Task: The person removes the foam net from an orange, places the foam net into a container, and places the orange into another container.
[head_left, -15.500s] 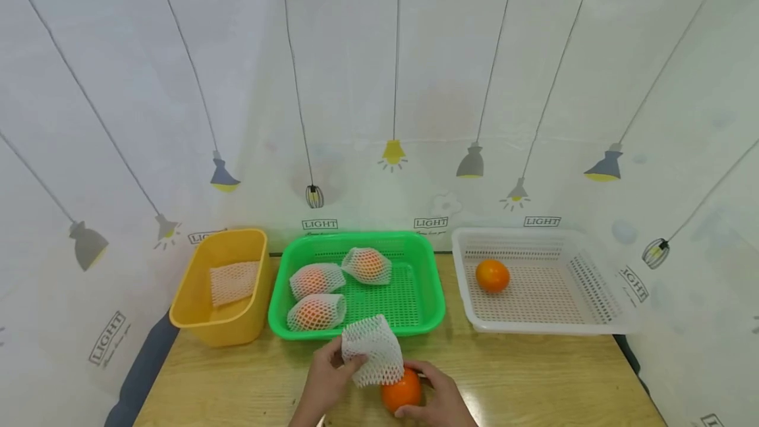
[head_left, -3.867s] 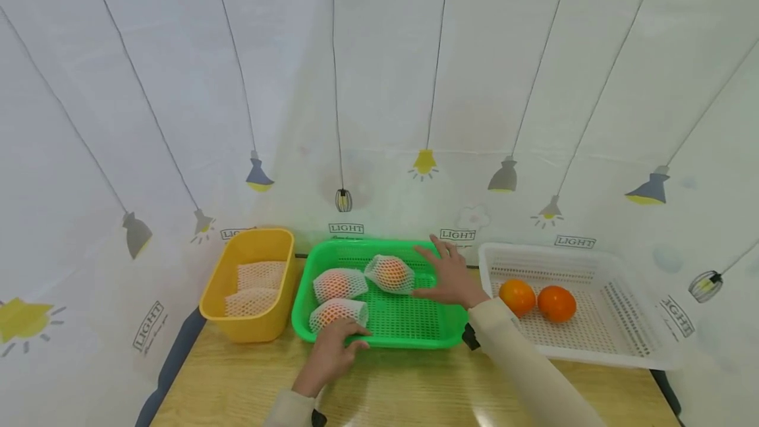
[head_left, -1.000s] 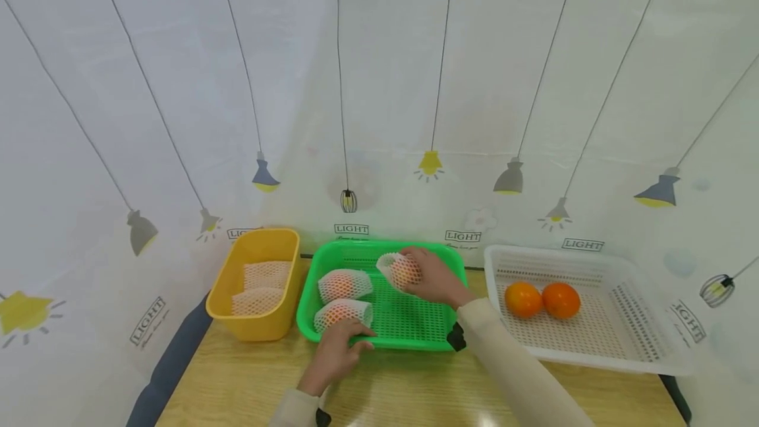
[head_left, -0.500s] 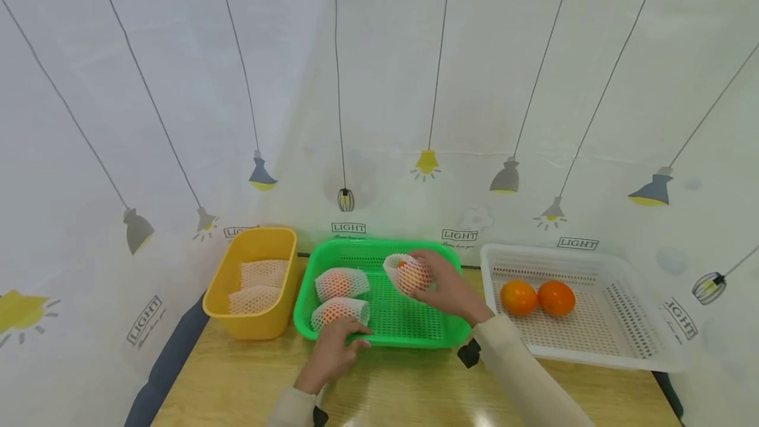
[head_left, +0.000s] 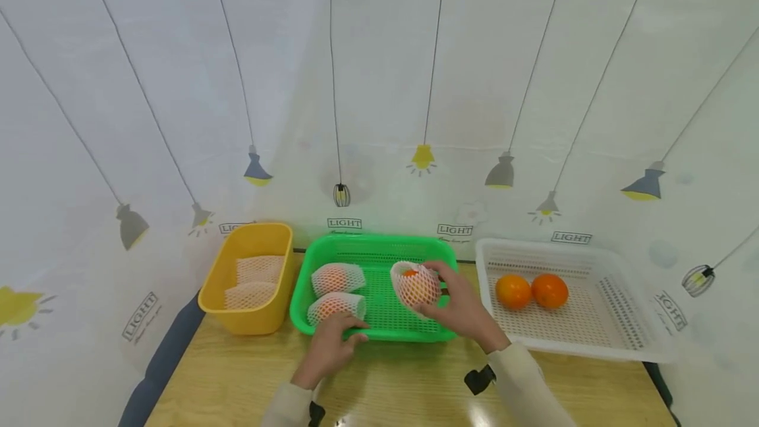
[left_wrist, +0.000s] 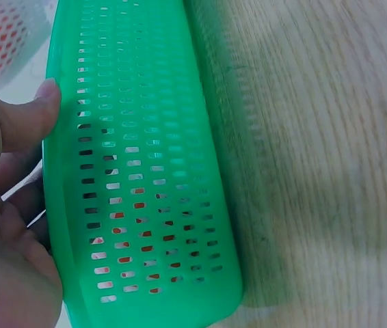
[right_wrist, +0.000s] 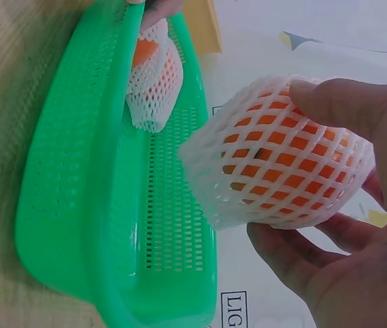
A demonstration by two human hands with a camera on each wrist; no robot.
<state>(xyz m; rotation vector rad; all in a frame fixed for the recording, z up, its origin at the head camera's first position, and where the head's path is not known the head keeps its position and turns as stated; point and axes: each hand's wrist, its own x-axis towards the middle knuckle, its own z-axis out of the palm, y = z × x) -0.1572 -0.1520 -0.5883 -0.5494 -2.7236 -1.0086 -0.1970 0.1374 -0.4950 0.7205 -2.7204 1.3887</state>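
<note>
My right hand [head_left: 465, 308] grips an orange in a white foam net sleeve [head_left: 416, 285], raised over the right half of the green basket [head_left: 379, 333]. In the right wrist view, thumb and fingers pinch this netted orange [right_wrist: 282, 154] from opposite sides, and the sleeve's loose end points away from the palm. Orange skin shows through the mesh. My left hand [head_left: 329, 344] holds the basket's near rim; the left wrist view has the thumb at the rim [left_wrist: 55, 171] and fingers behind it. Two more netted oranges [head_left: 337, 279] lie in the basket's left half.
A yellow bin [head_left: 246, 323] with flat foam nets [head_left: 252, 295] stands left of the green basket. To the right, a white basket [head_left: 593, 346] holds two bare oranges [head_left: 550, 290]. All stand on a wooden table [head_left: 409, 387] against a patterned curtain [head_left: 379, 84].
Since 15.5 seconds ago, a second bare orange and a second loose net lie in the side containers. My right hand has gripped a netted orange, lifted it and drawn it nearer; the left stays.
</note>
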